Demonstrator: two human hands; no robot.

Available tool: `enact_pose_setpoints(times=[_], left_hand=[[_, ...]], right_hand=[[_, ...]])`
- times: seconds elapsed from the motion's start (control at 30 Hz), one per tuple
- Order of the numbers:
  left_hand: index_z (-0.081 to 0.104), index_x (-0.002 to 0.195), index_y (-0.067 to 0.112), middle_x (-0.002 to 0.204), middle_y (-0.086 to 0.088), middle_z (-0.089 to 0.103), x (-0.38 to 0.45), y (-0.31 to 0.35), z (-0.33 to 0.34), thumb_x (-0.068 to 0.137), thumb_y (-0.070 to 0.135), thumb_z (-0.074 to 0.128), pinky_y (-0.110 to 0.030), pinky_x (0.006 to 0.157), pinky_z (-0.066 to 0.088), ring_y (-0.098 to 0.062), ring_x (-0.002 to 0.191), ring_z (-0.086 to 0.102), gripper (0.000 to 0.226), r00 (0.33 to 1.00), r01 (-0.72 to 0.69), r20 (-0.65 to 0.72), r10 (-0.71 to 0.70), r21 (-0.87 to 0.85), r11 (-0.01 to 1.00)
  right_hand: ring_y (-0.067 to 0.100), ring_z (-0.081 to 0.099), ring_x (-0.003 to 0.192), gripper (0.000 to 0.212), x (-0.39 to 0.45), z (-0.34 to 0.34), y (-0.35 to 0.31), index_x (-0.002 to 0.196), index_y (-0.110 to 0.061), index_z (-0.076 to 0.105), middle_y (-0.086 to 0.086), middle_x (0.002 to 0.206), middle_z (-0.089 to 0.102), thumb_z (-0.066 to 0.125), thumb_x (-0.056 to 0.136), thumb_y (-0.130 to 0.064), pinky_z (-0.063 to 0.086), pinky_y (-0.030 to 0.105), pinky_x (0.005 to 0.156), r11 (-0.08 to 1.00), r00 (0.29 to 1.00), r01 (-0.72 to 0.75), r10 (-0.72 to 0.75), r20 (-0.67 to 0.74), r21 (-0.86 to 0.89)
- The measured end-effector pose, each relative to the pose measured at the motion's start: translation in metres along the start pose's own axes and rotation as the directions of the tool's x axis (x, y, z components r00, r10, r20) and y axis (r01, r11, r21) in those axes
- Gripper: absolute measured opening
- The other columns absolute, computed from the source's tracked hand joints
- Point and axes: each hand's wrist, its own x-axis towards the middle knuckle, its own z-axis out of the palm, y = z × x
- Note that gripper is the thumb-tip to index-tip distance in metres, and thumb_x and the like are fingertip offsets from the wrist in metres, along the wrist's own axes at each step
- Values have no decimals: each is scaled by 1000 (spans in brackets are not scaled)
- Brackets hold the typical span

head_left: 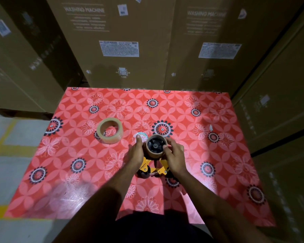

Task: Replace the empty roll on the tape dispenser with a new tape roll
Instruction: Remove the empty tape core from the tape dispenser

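A yellow and black tape dispenser [154, 168] stands on the red flowered table [218, 155] near the middle. An empty brown cardboard roll [154, 153] sits on its black hub, open end facing me. My left hand [136, 152] holds the dispenser's left side, beside the roll. My right hand [175, 155] grips the roll from the right, thumb on its rim. A new roll of clear-brown tape [110, 130] lies flat on the table, to the left and a little beyond my hands, untouched.
Tall cardboard boxes marked "washing machine" [112, 41] stand against the table's far edge and along the right side [279, 111]. A small white round sticker [141, 135] lies just behind my left hand. Grey floor with yellow lines [3, 146] shows at the left.
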Motion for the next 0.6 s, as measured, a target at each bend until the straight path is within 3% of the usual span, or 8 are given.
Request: enact_pose_setpoints(times=[0.07,0.17,0.27,0.33,0.4,0.5,0.6], left_hand=[[63,135,26,143,-14,61,-25,16,-10,60,105,-9,-63,112,38,-42,128,58,131,1000,-11,17,10,36,999],[68,126,15,122,-18,71,-51,30,-21,80,91,-6,-55,107,45,-38,112,66,116,997,-80,29,78,74,994],[69,122,15,125,-18,70,-47,26,-21,59,103,-15,-56,107,46,-37,112,67,136,995,-96,15,95,40,995],[68,126,18,130,-18,69,-32,17,-17,52,105,-18,-57,106,46,-36,113,67,143,996,-90,9,89,29,996],[68,127,18,129,-17,69,-39,24,-20,53,104,-18,-56,104,48,-35,112,67,143,996,-83,21,82,57,995],[67,112,18,108,-16,72,-67,40,-28,69,93,-9,-53,102,49,-34,103,67,116,990,-137,42,134,104,985],[67,104,16,101,-13,72,-75,44,-31,76,85,-4,-51,100,51,-32,100,66,103,989,-149,38,146,133,980]], right_hand=[[23,39,130,58,-1,-3,-6,146,-31,53,-2,130,49,49,89,-42,40,43,109,1000,1000,2,-1,29,-25],[23,45,125,53,-5,-4,-6,146,-34,51,-4,127,54,46,94,-46,42,42,103,997,999,52,-52,-4,-50],[26,61,114,42,-6,-1,0,127,-37,50,10,124,55,49,91,-59,58,53,92,1000,999,-16,18,-49,25],[29,61,112,37,-5,-3,-1,117,-39,54,9,120,51,53,89,-63,60,55,87,999,999,-26,27,-45,23],[29,55,120,36,-4,-5,-5,120,-38,57,4,124,48,56,88,-54,56,51,95,1000,1000,4,-3,-21,26],[29,50,125,44,0,-4,-3,130,-39,56,-2,129,54,54,86,-43,51,53,100,999,999,40,-40,3,-2],[31,56,119,30,-2,-2,1,121,-46,54,-11,117,61,50,91,-47,54,55,93,1000,999,28,-28,-47,3]])
